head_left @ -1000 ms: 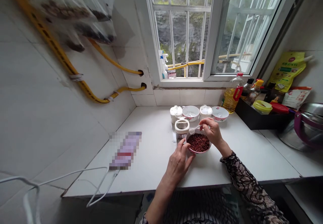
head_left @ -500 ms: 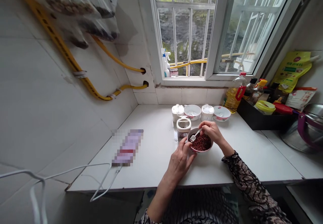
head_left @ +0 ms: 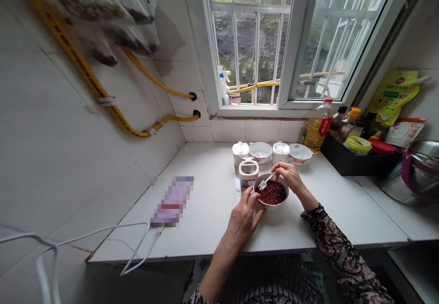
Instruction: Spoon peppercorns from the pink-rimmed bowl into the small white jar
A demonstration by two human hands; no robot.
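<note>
Your left hand (head_left: 243, 215) steadies the white bowl (head_left: 274, 206), thumb and fingertips closed on its near left side, while your right hand (head_left: 288, 178) pinches the thin handle of a small white spoon (head_left: 263, 185). The bowl rests on the white counter (head_left: 206, 217) in front of you, well filled with reddish-brown granules (head_left: 275, 195), which look like Sichuan peppercorns. The spoon's scoop hangs over the bowl's left part; whether it touches the granules, you cannot tell from here. To work cleanly, it would help to dip at a shallow angle, hold the scoop level and brace the rim lightly, since such light, dry bits would probably scatter at a jolt. Mind the seasoning jar (head_left: 248, 183) with its raised lid, standing just beside the bowl: a wide swing could knock it. Behind stand two white canisters, one at the left (head_left: 239, 156) and one farther right (head_left: 281, 153), with two floral bowls; an oil bottle (head_left: 313, 135) stands near a black tray (head_left: 338, 157) of condiments. Beyond, a barred window (head_left: 250, 108) lights the tiled corner, and yellow pipe (head_left: 103, 96) runs along the left wall.
</note>
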